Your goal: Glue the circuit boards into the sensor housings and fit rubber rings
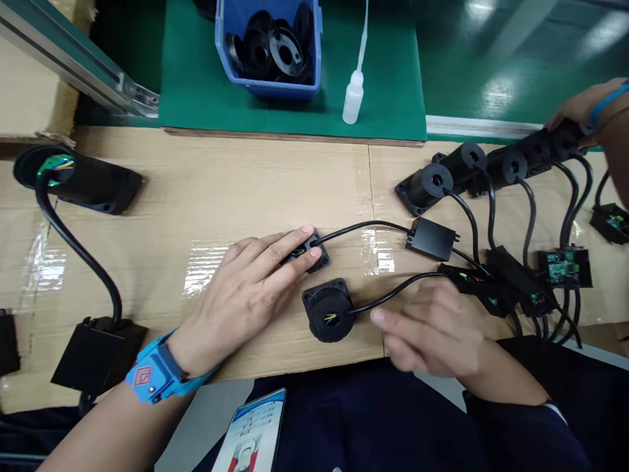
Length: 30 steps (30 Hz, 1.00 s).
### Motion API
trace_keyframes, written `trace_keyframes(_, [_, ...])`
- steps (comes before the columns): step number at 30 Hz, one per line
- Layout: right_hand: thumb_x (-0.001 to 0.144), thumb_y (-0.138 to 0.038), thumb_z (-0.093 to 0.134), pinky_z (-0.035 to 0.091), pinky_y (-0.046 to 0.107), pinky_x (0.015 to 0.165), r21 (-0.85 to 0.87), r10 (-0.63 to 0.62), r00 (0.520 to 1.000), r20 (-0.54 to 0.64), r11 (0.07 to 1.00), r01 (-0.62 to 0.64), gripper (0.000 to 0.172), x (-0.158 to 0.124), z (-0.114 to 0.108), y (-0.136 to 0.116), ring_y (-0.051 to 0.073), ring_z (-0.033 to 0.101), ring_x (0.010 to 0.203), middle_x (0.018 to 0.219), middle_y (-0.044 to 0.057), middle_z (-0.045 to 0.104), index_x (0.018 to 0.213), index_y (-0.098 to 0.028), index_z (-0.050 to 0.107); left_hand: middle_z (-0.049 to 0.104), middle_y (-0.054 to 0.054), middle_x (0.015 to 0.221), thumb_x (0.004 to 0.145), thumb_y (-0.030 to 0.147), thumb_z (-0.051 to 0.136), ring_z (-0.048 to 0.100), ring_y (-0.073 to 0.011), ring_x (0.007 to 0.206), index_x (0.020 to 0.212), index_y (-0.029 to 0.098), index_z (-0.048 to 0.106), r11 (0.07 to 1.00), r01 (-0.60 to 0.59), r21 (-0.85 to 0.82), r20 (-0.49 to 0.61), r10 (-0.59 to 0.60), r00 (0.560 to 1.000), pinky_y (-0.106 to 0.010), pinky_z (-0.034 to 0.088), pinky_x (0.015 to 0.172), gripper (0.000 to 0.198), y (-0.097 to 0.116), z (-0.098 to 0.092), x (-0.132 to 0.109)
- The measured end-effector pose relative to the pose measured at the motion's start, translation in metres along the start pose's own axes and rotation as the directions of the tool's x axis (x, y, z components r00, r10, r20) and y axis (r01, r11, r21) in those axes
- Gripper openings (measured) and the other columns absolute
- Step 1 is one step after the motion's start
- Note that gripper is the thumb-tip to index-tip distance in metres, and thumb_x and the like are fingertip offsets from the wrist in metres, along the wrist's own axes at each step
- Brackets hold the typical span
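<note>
My left hand (255, 278) lies on the cardboard-covered table with its fingers stretched over a black round housing (307, 252) with coloured wires inside; a blue strap (157, 370) is on that wrist. A cable runs from this housing to a small black box (431, 237). A second black housing (328, 311) stands just below, with coloured wires showing in its open end. My right hand (432, 328) hovers to the right of it, blurred, fingers loosely extended, near that housing's cable. It holds nothing that I can see.
Several more cabled housings (437, 180) and small boxes with circuit boards (565, 267) crowd the right. Another person's hand (584, 108) reaches in at the far right. A blue bin of black rings (270, 39) and a white squeeze bottle (354, 95) stand behind. A phone (253, 436) lies near me.
</note>
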State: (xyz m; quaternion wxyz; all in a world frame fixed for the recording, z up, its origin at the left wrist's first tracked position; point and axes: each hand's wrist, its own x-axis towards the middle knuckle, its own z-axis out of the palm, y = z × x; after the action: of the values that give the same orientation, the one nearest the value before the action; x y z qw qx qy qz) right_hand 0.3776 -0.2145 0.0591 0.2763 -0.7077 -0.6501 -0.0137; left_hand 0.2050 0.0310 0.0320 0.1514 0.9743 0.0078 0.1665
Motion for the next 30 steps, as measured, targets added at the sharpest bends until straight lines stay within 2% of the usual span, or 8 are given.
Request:
trace_keyframes(2, [0.090, -0.042, 0.071, 0.050, 0.037, 0.082, -0.049, -0.023, 0.995, -0.098, 0.999, 0.018, 0.044, 0.013, -0.017, 0.016, 0.019, 0.063, 0.087, 0.092, 0.003, 0.068, 0.129, -0.024, 0.062, 0.047, -0.014, 0.157, 0.102, 0.041, 0.054, 0.055, -0.0323, 0.136, 0.143, 0.026, 0.046, 0.983, 0.050, -0.177, -0.035, -0.057, 0.998, -0.049, 0.051, 0.101, 0.045, 0.005, -0.001, -0.004])
trace_keyframes(5, [0.087, -0.057, 0.072, 0.044, 0.047, 0.102, -0.173, 0.146, 0.986, 0.079, 0.976, -0.131, 0.063, 0.015, -0.043, 0.039, 0.031, 0.058, 0.122, 0.130, 0.013, 0.063, 0.135, -0.020, 0.054, 0.013, -0.018, 0.170, 0.075, 0.084, 0.059, 0.023, -0.0465, 0.153, 0.144, 0.026, 0.040, 0.916, 0.152, -0.371, -0.102, -0.203, 0.974, -0.070, 0.033, 0.116, 0.092, 0.026, 0.002, -0.015])
trace_keyframes(8, [0.088, -0.054, 0.071, 0.041, 0.050, 0.105, -0.361, 0.331, 0.916, 0.225, 0.902, -0.237, 0.067, -0.005, -0.060, 0.052, 0.033, 0.055, 0.128, 0.140, 0.015, 0.059, 0.141, -0.019, 0.048, -0.008, -0.020, 0.170, 0.062, 0.082, 0.073, 0.003, -0.0553, 0.153, 0.140, 0.026, 0.042, 0.928, 0.225, -0.298, -0.094, -0.263, 0.960, -0.083, 0.022, 0.112, 0.101, 0.051, 0.011, -0.025])
trace_keyframes(12, [0.090, -0.038, 0.070, 0.044, 0.048, 0.095, -0.517, 0.494, 0.843, 0.213, 0.789, -0.332, 0.069, -0.022, -0.057, 0.053, 0.034, 0.058, 0.120, 0.143, 0.015, 0.059, 0.148, -0.018, 0.039, -0.023, -0.019, 0.168, 0.075, 0.053, 0.081, -0.005, -0.0589, 0.151, 0.129, 0.020, 0.054, 0.948, 0.268, -0.173, -0.002, -0.272, 0.962, -0.082, 0.037, 0.103, 0.069, 0.064, 0.028, -0.028])
trace_keyframes(16, [0.087, -0.043, 0.071, 0.046, 0.049, 0.094, -0.512, 0.537, 0.815, 0.217, 0.774, -0.373, 0.085, -0.016, -0.052, 0.052, 0.035, 0.057, 0.116, 0.144, 0.018, 0.057, 0.156, -0.015, 0.030, 0.009, -0.016, 0.170, 0.087, 0.037, 0.069, 0.024, -0.0489, 0.152, 0.129, 0.025, 0.056, 0.934, 0.283, -0.218, 0.085, -0.271, 0.959, -0.058, 0.057, 0.096, 0.046, 0.047, 0.029, -0.023])
trace_keyframes(21, [0.089, -0.029, 0.066, 0.047, 0.052, 0.097, -0.384, 0.511, 0.805, 0.301, 0.838, -0.388, 0.070, -0.026, -0.060, 0.038, 0.033, 0.055, 0.111, 0.117, 0.014, 0.064, 0.151, -0.016, 0.039, 0.062, -0.012, 0.130, 0.088, 0.042, 0.066, 0.069, -0.0302, 0.113, 0.129, 0.027, 0.051, 0.942, 0.143, -0.305, 0.167, -0.095, 0.981, -0.035, 0.062, 0.078, 0.046, 0.011, 0.010, 0.001])
trace_keyframes(25, [0.091, -0.022, 0.059, 0.054, 0.051, 0.094, -0.284, 0.538, 0.819, 0.199, 0.832, -0.477, 0.072, -0.060, -0.059, 0.014, 0.029, 0.059, 0.106, 0.116, 0.012, 0.059, 0.157, -0.023, 0.030, 0.066, -0.009, 0.123, 0.086, 0.042, 0.069, 0.073, -0.0235, 0.097, 0.121, 0.026, 0.048, 0.903, 0.129, -0.411, 0.274, -0.013, 0.962, -0.030, 0.060, 0.076, 0.044, -0.005, 0.000, 0.038])
trace_keyframes(30, [0.096, -0.034, 0.058, 0.062, 0.043, 0.090, -0.142, 0.575, 0.818, -0.030, 0.807, -0.573, 0.067, -0.105, -0.036, 0.000, 0.027, 0.065, 0.112, 0.124, 0.013, 0.058, 0.156, -0.025, 0.030, 0.062, -0.014, 0.131, 0.078, 0.038, 0.076, 0.069, -0.0276, 0.111, 0.128, 0.023, 0.039, 0.823, 0.166, -0.544, 0.364, 0.053, 0.930, -0.041, 0.058, 0.089, 0.064, -0.020, 0.012, 0.087])
